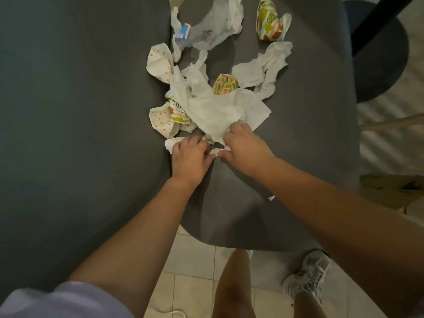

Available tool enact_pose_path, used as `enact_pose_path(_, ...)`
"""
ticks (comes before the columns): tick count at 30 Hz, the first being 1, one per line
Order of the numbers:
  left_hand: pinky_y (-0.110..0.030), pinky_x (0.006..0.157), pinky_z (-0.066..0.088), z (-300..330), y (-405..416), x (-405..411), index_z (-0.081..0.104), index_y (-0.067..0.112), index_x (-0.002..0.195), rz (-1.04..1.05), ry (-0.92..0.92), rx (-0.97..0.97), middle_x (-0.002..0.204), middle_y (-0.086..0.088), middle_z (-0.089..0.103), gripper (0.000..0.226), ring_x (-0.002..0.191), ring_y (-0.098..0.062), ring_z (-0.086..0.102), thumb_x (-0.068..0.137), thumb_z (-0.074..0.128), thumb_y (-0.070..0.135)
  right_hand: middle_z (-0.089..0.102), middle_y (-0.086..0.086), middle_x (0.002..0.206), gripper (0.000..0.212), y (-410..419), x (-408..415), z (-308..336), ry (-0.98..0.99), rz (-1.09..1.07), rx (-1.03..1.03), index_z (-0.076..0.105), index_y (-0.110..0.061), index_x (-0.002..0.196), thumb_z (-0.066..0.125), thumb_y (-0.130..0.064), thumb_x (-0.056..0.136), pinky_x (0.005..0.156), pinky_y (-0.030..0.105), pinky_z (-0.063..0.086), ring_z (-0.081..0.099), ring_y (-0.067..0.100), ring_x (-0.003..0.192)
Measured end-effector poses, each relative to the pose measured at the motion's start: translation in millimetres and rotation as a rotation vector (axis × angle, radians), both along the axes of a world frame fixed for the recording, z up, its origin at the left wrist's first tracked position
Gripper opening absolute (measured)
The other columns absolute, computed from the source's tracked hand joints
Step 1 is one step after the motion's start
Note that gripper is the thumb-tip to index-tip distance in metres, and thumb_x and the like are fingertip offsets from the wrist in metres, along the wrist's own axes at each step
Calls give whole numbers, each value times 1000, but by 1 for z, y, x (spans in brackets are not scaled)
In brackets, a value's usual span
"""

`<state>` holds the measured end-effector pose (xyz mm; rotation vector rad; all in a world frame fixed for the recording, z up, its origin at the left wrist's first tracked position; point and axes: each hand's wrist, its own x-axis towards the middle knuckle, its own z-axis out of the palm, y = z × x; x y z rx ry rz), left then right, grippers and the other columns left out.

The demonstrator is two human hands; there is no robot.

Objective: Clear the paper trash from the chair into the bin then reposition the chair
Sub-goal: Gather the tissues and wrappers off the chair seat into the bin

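Observation:
Paper trash lies scattered on the dark grey chair seat (298, 157). A big crumpled white tissue (220, 111) sits in the middle, with my right hand (243, 145) closed on its near edge. My left hand (190, 154) is closed on a small white tissue scrap (173, 143) beside it. Further off lie dotted paper cups (159, 63) (161, 120), printed crushed cups (226, 84) (269, 21), more white tissue (263, 67) (218, 24) and a small blue-and-white wrapper (182, 33). No bin is in view.
The chair's grey backrest or armrest (80, 111) fills the left side. A dark round stool or chair base (380, 53) stands at the far right on the tiled floor (190, 260). A brown cardboard piece (390, 189) lies right of the seat. My legs and a sneaker (307, 274) are below.

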<state>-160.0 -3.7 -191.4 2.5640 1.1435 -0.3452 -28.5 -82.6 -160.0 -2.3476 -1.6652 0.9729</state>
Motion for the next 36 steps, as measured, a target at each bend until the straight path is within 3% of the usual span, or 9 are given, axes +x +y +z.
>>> enact_pose_path(6, -38, 65, 41, 17, -1, 3, 46, 11, 82, 238, -205, -242, 83, -8, 53, 10, 78, -28, 52, 82, 52, 4, 57, 13, 112, 17, -12, 4, 9, 7, -6, 156, 64, 1, 92, 54, -8, 82, 76, 40, 46, 46, 32, 111)
enact_pose_path(10, -32, 80, 44, 28, 4, 5, 50, 12, 112, 327, -372, -221, 105, -3, 51, 36, 95, -19, 50, 83, 39, -7, 57, 13, 86, 9, -24, 9, 22, 53, -160, 119, 45, -12, 82, 49, -5, 83, 62, 28, 30, 57, 34, 83)
enact_pose_path(14, -33, 91, 39, 30, 8, 11, 41, 15, 127, 324, -377, -182, 122, -13, 49, 50, 112, -26, 45, 81, 45, -3, 60, 13, 109, 46, -28, 11, 22, 61, -240, 141, 46, -11, 128, 51, -5, 83, 75, 37, 45, 57, 38, 100)
enact_pose_path(18, -43, 90, 44, 26, 11, 16, 29, 22, 135, 250, -426, -178, 122, -15, 53, 68, 110, -31, 50, 77, 62, 12, 49, 16, 102, 17, -28, 7, 6, 70, -169, 239, 59, 2, 89, 52, -11, 81, 63, 33, 40, 48, 35, 99)
enact_pose_path(21, -44, 88, 45, 19, 15, 19, 52, 12, 123, 179, -286, -88, 111, -16, 55, 39, 105, -31, 50, 85, 61, 14, 50, 17, 93, 27, -29, 8, 1, 91, -138, 364, 62, 3, 79, 62, -23, 84, 67, 34, 42, 47, 32, 91)
enact_pose_path(24, -28, 76, 38, 21, 9, 19, 59, 2, 100, 130, -437, -85, 98, -16, 54, 15, 92, -29, 50, 86, 53, 6, 56, 20, 97, 33, -31, 6, 1, 125, -214, 495, 62, 3, 66, 64, -24, 84, 73, 31, 42, 51, 32, 90)
enact_pose_path(28, -31, 71, 37, 30, -11, 13, 50, 7, 99, -153, -605, -53, 91, -19, 61, 23, 82, -22, 43, 77, 43, 7, 57, 6, 126, 21, -20, -2, 11, 510, -501, 549, 72, -1, 86, 58, -17, 86, 97, 24, 41, 53, 18, 116)
enact_pose_path(32, -31, 76, 39, 37, -20, 13, 41, 18, 116, -132, -629, -138, 94, -20, 59, 44, 88, -21, 45, 74, 44, 5, 60, 7, 81, 16, -11, -3, 31, 1353, -1033, 360, 61, -4, 94, 56, 6, 82, 57, 19, 52, 61, 13, 71)
enact_pose_path(36, -24, 109, 29, 34, -21, 16, 30, 17, 132, -46, -732, -196, 125, -16, 46, 66, 121, -19, 39, 72, 44, -10, 50, 8, 69, 28, -9, 7, 29, 1185, -1194, 384, 51, -15, 64, 59, 11, 69, 62, 34, 45, 51, 23, 69)
